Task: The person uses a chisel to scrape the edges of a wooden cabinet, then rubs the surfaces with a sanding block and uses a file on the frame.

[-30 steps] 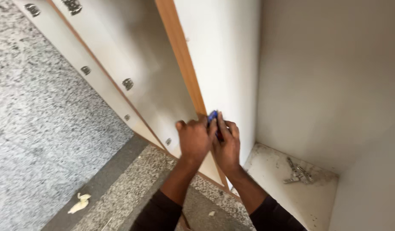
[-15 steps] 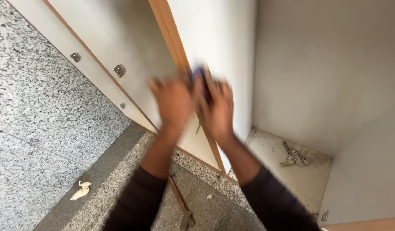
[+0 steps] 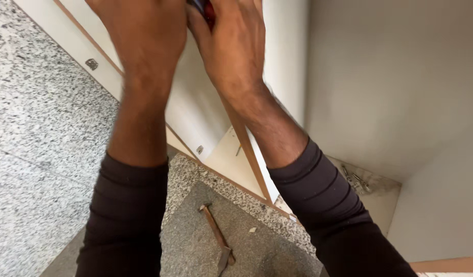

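1. Head view, landmark: the upright white panel (image 3: 285,61) with a wood-coloured edge (image 3: 247,149), standing on end at the middle of the picture.
2. Left hand (image 3: 144,38): raised at the top of the picture, just left of the panel's edge, back toward the camera and blurred. Its fingers run out of the picture at the top, so whether the grip is spread or pressed together cannot be told.
3. Right hand (image 3: 231,46): raised against the panel's edge, close beside the left hand. Its grip is curled around a small tool with a red and blue handle (image 3: 204,9).
4. Tool: only a sliver shows between the two hands, at the top of the picture against the panel's edge; its working end is hidden.
5. Sleeves: dark, ribbed, one on each forearm, pushed up above the wrists, below the panel's lower end.
6. Second white board (image 3: 83,48): leaning to the left of the panel, carrying a small metal fitting (image 3: 92,63); another fitting (image 3: 199,149) sits near the panel's foot.
7. Hammer (image 3: 217,240): lying on the speckled grey floor (image 3: 36,154) below the panel's foot, well apart from both hands.
8. Loose metal hardware (image 3: 355,178): on the dusty cabinet floor to the right of the panel's foot.
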